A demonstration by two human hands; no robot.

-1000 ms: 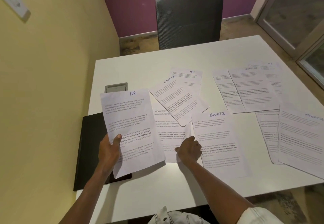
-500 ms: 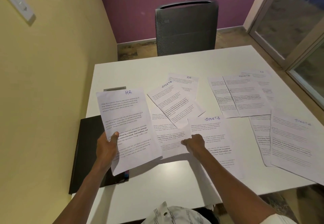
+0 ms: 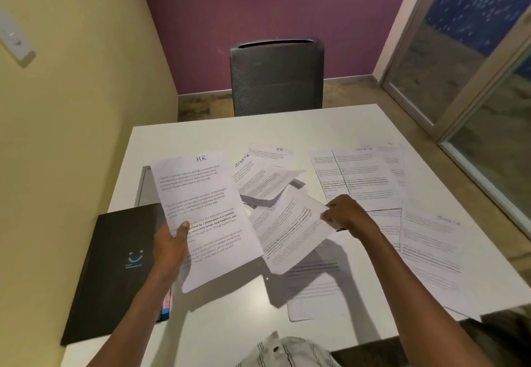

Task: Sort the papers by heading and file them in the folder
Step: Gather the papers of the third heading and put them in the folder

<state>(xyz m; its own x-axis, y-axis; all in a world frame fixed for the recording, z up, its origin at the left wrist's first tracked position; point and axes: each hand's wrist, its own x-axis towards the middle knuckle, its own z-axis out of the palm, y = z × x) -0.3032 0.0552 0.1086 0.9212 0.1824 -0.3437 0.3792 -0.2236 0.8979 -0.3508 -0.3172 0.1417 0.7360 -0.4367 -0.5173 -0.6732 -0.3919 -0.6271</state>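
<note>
Two hands hold papers above the white tabletop point(image 3: 201, 136). Left hand point(image 3: 169, 244) grips a sheet headed HR point(image 3: 201, 208), thumb on top. Right hand point(image 3: 344, 217) pinches a second sheet point(image 3: 290, 228) by its edge, lifted and tilted. More papers point(image 3: 370, 177) cover the tabletop's right half. Black folder point(image 3: 115, 266) lies closed at the left edge.

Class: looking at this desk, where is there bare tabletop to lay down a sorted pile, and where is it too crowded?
Free: the far strip of the white table between the chair and the spread papers, and the near edge between the black folder and the person's shirt. Crowded: the middle and right, where sheets overlap, and where both hands hold sheets.
</note>
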